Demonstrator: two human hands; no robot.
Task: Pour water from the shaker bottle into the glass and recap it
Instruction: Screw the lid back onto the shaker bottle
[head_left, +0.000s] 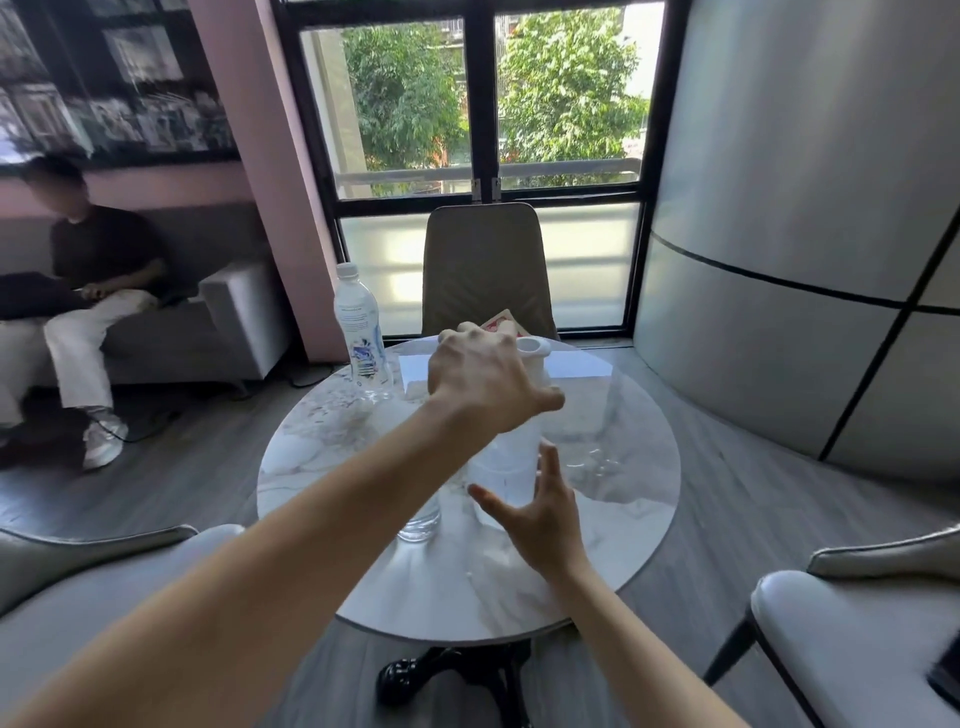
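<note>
A translucent white shaker bottle (506, 467) stands upright near the middle of the round marble table (623, 499). My left hand (483, 379) reaches over from the left and is clamped on the bottle's top, with the white lid (534, 347) showing just past the fingers. Low beside the bottle's right side, my right hand (543, 512) is open with its fingers spread; I cannot tell if it touches the bottle. A clear glass (421, 522) stands to the left of the shaker, mostly hidden by my left forearm.
A plastic water bottle (361, 338) stands at the table's far left. White paper (576, 364) and a red item (501, 318) lie at the far edge. A chair (483, 265) faces me; armchairs (852, 613) flank the near side. A person (98, 291) sits on a sofa at left.
</note>
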